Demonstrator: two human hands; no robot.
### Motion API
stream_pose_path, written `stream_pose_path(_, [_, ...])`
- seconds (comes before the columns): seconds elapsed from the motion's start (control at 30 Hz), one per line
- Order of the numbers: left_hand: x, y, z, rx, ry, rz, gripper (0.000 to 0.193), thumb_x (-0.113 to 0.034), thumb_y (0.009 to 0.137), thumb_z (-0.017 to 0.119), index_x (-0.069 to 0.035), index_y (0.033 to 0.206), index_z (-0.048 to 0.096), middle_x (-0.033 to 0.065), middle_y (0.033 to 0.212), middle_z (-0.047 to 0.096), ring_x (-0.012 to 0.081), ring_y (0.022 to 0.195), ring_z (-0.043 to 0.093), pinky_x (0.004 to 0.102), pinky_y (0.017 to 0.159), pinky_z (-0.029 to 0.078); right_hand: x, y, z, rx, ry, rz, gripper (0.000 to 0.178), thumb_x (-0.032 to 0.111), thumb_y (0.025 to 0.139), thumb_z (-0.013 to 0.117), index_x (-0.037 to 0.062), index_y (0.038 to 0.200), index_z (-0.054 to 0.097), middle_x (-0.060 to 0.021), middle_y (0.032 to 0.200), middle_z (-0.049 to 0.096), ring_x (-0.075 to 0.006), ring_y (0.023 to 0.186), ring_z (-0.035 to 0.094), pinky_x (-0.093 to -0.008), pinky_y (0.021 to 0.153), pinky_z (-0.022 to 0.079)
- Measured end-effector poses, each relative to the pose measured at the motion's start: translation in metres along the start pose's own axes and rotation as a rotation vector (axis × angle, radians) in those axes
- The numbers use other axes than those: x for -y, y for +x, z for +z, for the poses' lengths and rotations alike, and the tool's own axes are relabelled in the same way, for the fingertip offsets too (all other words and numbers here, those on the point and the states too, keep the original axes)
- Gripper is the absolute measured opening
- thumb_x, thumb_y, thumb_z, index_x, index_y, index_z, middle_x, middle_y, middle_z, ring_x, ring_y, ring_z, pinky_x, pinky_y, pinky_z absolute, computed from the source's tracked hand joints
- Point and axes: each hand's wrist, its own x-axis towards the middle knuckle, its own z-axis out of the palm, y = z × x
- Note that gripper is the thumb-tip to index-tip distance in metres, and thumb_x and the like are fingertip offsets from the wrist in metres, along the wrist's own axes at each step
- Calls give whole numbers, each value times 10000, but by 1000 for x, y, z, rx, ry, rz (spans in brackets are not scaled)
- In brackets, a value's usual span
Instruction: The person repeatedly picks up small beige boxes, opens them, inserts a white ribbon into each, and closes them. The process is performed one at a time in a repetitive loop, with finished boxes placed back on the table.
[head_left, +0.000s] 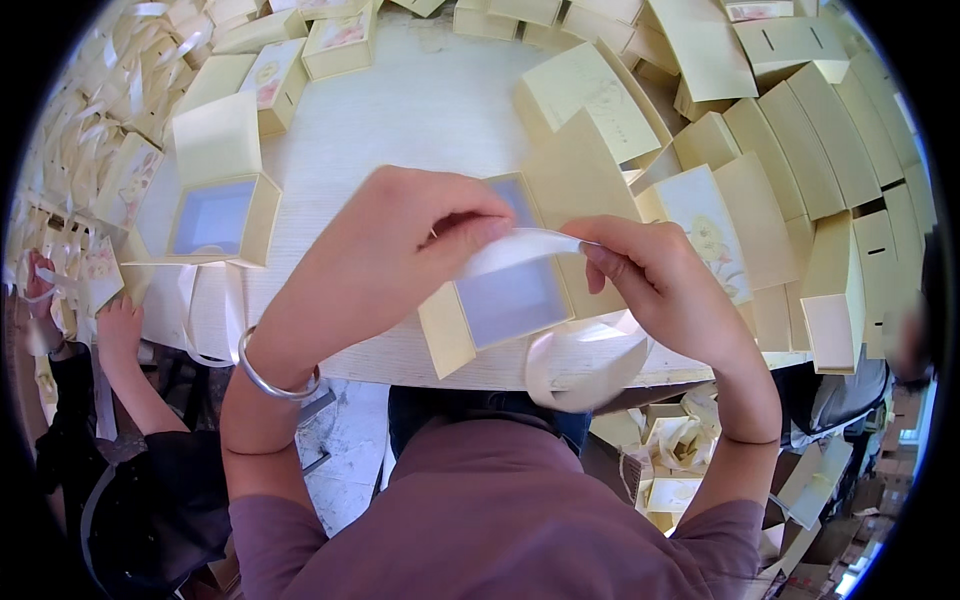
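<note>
A white satin ribbon (525,250) stretches between my two hands, just above an opened cream gift box (450,330) with a pale lavender inside. My left hand (400,235), a silver bangle on its wrist, pinches one part of the ribbon between thumb and fingers. Pinched in my right hand (650,270) is the ribbon's other part, near the box's raised lid (580,170). A loose loop of ribbon (590,375) hangs over the table's front edge below my right hand. My hands hide part of the box.
Another open cream box (225,215) stands at the left, a ribbon hanging from it. A co-worker's hand (120,330) rests near it. Stacked cream boxes (800,140) crowd the right side, and a heap of ribboned pieces (100,110) fills the far left of the white table (420,90).
</note>
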Motion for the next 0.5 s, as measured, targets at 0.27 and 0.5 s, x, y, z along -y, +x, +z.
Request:
stream_pose_path(0.27, [6,14,19,-343,20,340,124,-3,777,572,21,898,589,77,744,611,107,649,561,215,591,444,14,41,7,86,419,68,139,46,854,487,-11,957,561,-43,662,567,-83,590,511,-217,530,412])
stream_pose_path(0.5, [17,2,-1,-257,-35,112,147,10,762,582,18,908,586,67,777,621,104,696,593,212,627,465,2,50,2,182,288,251,169,91,844,462,-45,817,559,-81,619,535,-122,538,495,-271,531,415])
